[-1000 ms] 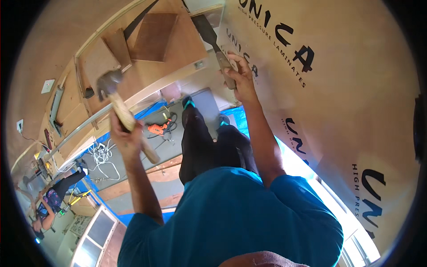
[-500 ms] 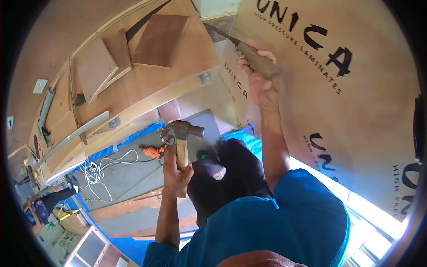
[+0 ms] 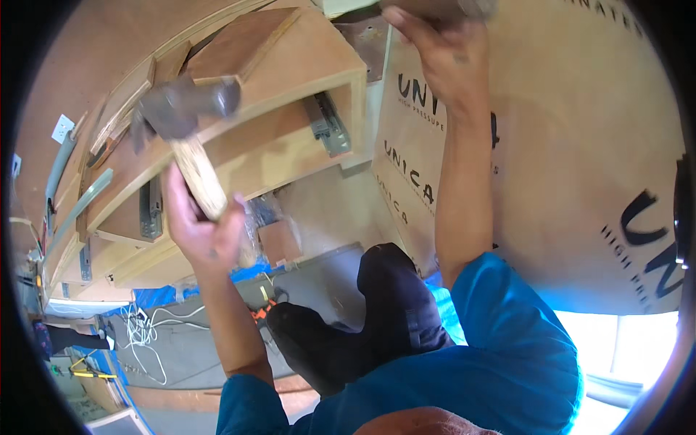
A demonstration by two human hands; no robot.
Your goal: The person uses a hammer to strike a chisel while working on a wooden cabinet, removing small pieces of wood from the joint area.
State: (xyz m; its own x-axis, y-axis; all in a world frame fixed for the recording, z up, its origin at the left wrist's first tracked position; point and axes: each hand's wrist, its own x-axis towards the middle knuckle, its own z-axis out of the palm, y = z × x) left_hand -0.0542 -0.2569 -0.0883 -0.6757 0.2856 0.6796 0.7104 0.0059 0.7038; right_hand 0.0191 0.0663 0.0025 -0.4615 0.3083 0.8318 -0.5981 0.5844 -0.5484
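Note:
My left hand [image 3: 206, 232] is closed round the wooden handle of a claw hammer [image 3: 181, 105], whose metal head is raised in front of the wooden cabinet [image 3: 279, 163]. My right hand [image 3: 453, 61], high at the top, grips a flat bladed tool with a broad handle [image 3: 435, 11], partly blurred and cut off by the view's edge. It is close to the large tan laminate panel [image 3: 558, 145] at the right. Loose wooden boards [image 3: 239, 43] lie on the cabinet top, and metal drawer slides [image 3: 326, 127] show inside its openings.
Below, white cables [image 3: 145, 326] and an orange drill [image 3: 264, 308] lie on a grey sheet on the floor, with blue plastic at its edges. A co-worker's dark-clothed leg [image 3: 76, 333] is at the far left. A grey tube [image 3: 58, 163] leans by the cabinet's left end.
The view has shifted toward the cabinet's front. The hammer dropped toward the middle, then rose up and leftward. My right hand has moved up to the top edge with the bladed tool.

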